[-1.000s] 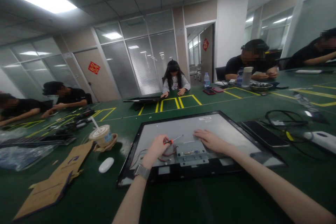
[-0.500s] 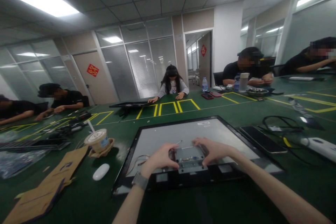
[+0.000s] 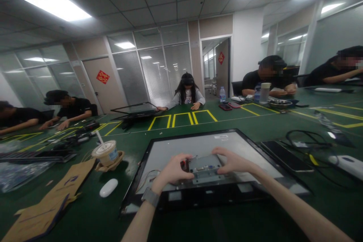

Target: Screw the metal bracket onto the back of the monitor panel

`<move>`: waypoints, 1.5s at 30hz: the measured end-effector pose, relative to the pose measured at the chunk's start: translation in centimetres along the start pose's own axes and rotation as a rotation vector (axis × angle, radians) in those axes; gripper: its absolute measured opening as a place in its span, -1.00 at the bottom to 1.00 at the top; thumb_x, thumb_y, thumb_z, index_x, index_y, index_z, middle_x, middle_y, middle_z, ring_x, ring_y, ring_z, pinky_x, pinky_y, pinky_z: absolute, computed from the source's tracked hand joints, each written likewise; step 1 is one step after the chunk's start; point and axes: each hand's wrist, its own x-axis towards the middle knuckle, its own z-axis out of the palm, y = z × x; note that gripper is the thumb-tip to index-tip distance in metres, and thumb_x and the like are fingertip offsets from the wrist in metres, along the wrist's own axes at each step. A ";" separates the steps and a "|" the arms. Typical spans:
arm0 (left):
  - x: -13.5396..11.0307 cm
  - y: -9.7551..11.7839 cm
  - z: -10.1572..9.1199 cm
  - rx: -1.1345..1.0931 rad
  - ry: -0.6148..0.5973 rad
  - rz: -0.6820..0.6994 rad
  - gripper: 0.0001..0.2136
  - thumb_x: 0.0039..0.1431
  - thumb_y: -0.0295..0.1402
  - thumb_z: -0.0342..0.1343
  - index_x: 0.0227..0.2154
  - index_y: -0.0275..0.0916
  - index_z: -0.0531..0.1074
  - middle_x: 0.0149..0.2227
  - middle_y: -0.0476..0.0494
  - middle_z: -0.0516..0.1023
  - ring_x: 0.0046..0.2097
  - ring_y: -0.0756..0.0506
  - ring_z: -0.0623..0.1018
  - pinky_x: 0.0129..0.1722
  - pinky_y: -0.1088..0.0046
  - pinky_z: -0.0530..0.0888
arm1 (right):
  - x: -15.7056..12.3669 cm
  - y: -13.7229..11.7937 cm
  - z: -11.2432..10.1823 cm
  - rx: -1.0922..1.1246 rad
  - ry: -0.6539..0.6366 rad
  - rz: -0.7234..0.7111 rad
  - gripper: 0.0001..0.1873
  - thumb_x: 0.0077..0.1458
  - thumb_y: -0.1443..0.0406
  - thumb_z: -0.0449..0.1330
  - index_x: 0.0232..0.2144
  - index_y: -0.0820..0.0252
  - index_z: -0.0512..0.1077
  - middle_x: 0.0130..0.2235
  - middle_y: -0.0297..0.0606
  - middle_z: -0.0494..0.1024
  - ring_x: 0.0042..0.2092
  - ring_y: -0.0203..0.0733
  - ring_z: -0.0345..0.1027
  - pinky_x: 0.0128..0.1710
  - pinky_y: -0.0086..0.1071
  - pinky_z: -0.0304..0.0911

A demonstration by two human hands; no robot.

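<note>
A metal bracket [image 3: 206,176] with a row of connector ports lies over the back of a flat display panel [image 3: 172,151] in front of me. My left hand [image 3: 176,169] grips the bracket's left side, with a small red and black thing partly hidden between thumb and fingers. At the opposite side, my right hand [image 3: 234,161] holds the bracket between thumb and fingers. The panel has a grey back and a black border, and its near edge faces me. Thin wires [image 3: 147,177] lie on the panel to the left of my left hand.
Left of the panel are a lidded drink cup [image 3: 105,152], a white oval case [image 3: 108,188] and brown cardboard [image 3: 61,189]. A dark phone [image 3: 286,155] and black cables [image 3: 309,138] lie to the right. Across the green table, a person [image 3: 185,92] touches a black frame [image 3: 134,109].
Both hands stay on the bracket, which has shifted slightly; the right fingers have moved a little. Across the table, the person's black frame has been tilted up. My view has tipped slightly upward.
</note>
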 end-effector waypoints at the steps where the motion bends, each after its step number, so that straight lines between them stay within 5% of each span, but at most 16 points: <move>1: 0.1 -0.1 0.0 -0.009 0.016 0.009 -0.43 -0.15 -0.34 0.32 0.03 -0.19 0.48 -0.01 -0.13 0.55 -0.07 -0.16 0.52 -0.03 0.34 0.45 | 0.0 0.0 0.0 0.008 0.018 0.014 -0.31 -0.21 0.15 0.39 0.02 0.23 0.42 0.16 -0.04 0.39 0.17 0.16 0.27 0.23 -0.06 0.10; 12: 0.1 -0.1 1.8 0.169 0.048 -0.018 -0.50 -0.02 -0.34 0.19 0.07 -0.16 0.43 0.01 -0.12 0.51 -0.05 -0.16 0.51 -0.01 0.33 0.43 | 0.8 3.5 2.3 0.055 0.041 0.058 -0.24 -0.12 0.20 0.35 0.16 0.23 0.33 0.20 -0.03 0.38 0.21 0.12 0.25 0.25 -0.02 0.09; 37: 0.2 -0.7 1.1 0.110 0.019 -0.024 -0.42 0.02 -0.38 0.19 0.18 -0.17 0.35 0.22 -0.18 0.38 0.20 -0.23 0.36 0.23 0.19 0.24 | 0.7 2.2 1.9 0.028 0.112 0.068 -0.25 -0.23 0.22 0.38 0.08 0.20 0.38 0.20 -0.04 0.36 0.22 0.17 0.20 0.26 -0.01 0.04; 45: -0.4 0.4 -0.4 0.060 -0.085 -0.030 -0.38 -0.13 -0.33 0.32 0.10 -0.20 0.42 -0.06 -0.12 0.50 -0.07 -0.16 0.46 -0.03 0.34 0.41 | 0.3 0.8 1.2 0.047 -0.013 0.041 -0.28 -0.30 0.21 0.44 -0.01 0.20 0.38 0.04 -0.14 0.41 0.07 0.07 0.30 0.10 -0.14 0.20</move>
